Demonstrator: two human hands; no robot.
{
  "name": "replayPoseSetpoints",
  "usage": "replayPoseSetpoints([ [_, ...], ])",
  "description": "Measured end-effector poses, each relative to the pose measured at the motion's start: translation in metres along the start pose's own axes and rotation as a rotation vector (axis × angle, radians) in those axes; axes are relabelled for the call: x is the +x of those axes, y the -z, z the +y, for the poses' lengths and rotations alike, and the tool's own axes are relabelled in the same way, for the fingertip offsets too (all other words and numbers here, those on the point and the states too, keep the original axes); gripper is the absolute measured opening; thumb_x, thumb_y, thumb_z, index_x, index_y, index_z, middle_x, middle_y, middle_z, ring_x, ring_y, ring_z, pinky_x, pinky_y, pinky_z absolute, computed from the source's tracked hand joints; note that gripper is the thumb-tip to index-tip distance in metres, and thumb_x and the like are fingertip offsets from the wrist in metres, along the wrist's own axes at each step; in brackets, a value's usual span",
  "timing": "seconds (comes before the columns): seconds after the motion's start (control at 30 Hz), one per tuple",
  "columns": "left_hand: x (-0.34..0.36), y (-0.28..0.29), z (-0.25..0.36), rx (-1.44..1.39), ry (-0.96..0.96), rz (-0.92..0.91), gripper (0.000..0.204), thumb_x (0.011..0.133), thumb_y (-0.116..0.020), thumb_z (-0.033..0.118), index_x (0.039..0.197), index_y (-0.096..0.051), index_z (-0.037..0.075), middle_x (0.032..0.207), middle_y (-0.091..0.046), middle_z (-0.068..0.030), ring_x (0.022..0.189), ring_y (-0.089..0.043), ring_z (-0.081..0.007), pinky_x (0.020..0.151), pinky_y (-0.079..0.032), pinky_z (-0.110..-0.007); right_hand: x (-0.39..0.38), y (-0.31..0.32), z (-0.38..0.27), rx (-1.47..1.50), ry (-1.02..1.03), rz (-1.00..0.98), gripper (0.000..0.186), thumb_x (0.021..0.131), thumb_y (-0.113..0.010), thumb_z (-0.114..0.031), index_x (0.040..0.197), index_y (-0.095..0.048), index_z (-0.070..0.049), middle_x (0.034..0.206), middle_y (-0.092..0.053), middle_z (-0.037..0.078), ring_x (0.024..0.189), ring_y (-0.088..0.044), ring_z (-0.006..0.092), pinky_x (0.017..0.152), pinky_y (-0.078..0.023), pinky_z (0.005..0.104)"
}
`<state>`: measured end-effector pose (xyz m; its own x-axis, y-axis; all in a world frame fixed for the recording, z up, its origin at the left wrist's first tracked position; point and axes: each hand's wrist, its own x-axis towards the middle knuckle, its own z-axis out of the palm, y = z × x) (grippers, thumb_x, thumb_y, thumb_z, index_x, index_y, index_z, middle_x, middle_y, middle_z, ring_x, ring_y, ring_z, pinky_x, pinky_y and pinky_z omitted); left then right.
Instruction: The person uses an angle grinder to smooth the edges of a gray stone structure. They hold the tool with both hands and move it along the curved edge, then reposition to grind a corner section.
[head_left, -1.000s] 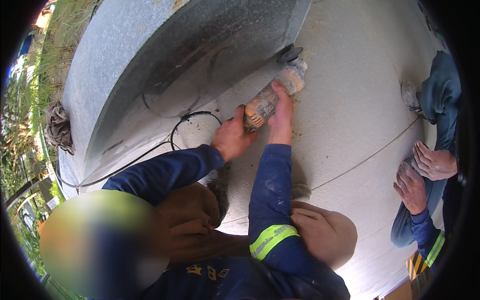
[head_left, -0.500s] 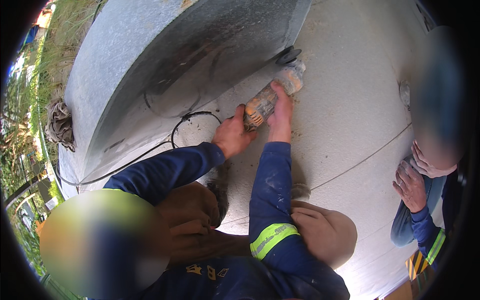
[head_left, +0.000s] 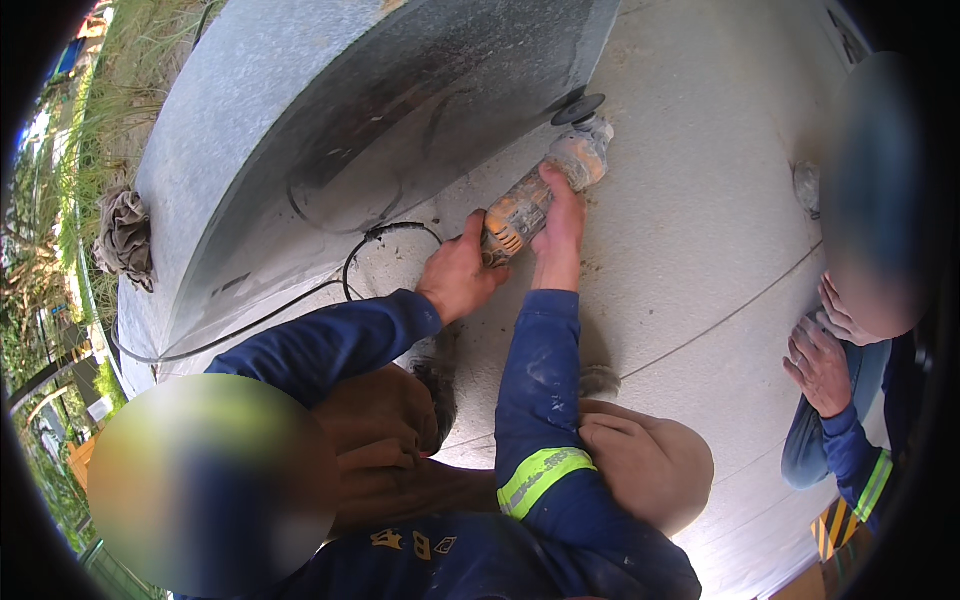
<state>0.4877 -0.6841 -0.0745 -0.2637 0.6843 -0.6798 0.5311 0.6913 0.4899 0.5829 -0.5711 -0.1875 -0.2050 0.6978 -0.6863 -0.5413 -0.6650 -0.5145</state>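
Observation:
An orange, dust-covered angle grinder (head_left: pixel 520 212) lies slantwise across both my hands, its head pointing away and to the right. My left hand (head_left: pixel 455 278) closes round its rear end, near the orange vent slots. Farther forward, my right hand (head_left: pixel 560 222) grips the body, thumb along the top. The dark round disc (head_left: pixel 578 109) sits at the grinder's head, beside the corner where a grey wall (head_left: pixel 480 110) meets the pale floor (head_left: pixel 700 200). Whether the disc touches the wall I cannot tell. A black cord (head_left: pixel 345 265) loops near my left hand.
On the right another person crouches, hands (head_left: pixel 820 370) held together near a knee. A crumpled brown cloth (head_left: pixel 125 240) hangs over the wall's outer edge at left, with grass (head_left: pixel 120 110) beyond. A thin joint line (head_left: pixel 725 310) crosses the floor.
The disc has tilted and shows more of its face, a little apart from the wall's corner. My left hand has shifted slightly left; both hands keep their grip on the grinder.

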Motion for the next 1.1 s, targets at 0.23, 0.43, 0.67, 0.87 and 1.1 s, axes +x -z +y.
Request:
replayPoseSetpoints([
  [0.23,-0.004,-0.006,-0.009,-0.023,-0.051,0.084,0.088,0.080,-0.078,0.030,0.149,-0.031,0.002,0.099,-0.070,-0.0290,0.096,-0.069,-0.0452,0.086,-0.053,-0.047,-0.013,-0.010,-0.008,-0.028,0.021,0.011,0.059,0.085,-0.072,-0.007,0.138,-0.049,0.002,0.125,-0.060,0.015,0.111,-0.062,0.0276,0.090,-0.055,0.0416],
  [0.43,0.001,-0.009,-0.009,-0.030,-0.004,0.051,0.088,0.080,-0.079,0.029,0.148,-0.031,0.002,0.100,-0.070,-0.0287,0.095,-0.068,-0.0455,0.086,-0.053,-0.047,-0.011,-0.008,-0.007,-0.040,0.042,0.010,0.059,0.085,-0.073,-0.007,0.138,-0.050,0.001,0.127,-0.060,0.015,0.112,-0.061,0.0266,0.091,-0.053,0.0396],
  [0.67,0.013,-0.014,-0.013,-0.037,-0.014,0.036,0.087,0.080,-0.077,0.030,0.148,-0.031,0.002,0.106,-0.069,-0.0303,0.103,-0.066,-0.0465,0.092,-0.052,-0.047,0.012,0.006,0.004,-0.057,0.025,0.018,0.055,0.084,-0.073,-0.008,0.134,-0.053,0.001,0.121,-0.063,0.014,0.108,-0.063,0.0264,0.089,-0.054,0.0397],
  [0.87,0.016,-0.009,-0.007,-0.027,0.022,-0.018,0.084,0.082,-0.073,0.029,0.150,-0.028,0.004,0.110,-0.067,-0.0316,0.106,-0.064,-0.0488,0.095,-0.050,-0.050,0.015,0.008,0.006,-0.039,-0.002,0.028,0.055,0.084,-0.074,-0.008,0.133,-0.053,0.002,0.120,-0.063,0.014,0.104,-0.065,0.0264,0.086,-0.055,0.0398],
  [1.1,0.010,-0.006,-0.006,-0.035,0.005,-0.006,0.084,0.082,-0.073,0.028,0.149,-0.028,0.004,0.109,-0.068,-0.0311,0.105,-0.064,-0.0493,0.094,-0.050,-0.052,0.009,0.004,0.003,-0.035,0.034,0.016,0.057,0.084,-0.073,-0.007,0.136,-0.050,0.002,0.123,-0.062,0.015,0.107,-0.064,0.0265,0.087,-0.055,0.0402],
])
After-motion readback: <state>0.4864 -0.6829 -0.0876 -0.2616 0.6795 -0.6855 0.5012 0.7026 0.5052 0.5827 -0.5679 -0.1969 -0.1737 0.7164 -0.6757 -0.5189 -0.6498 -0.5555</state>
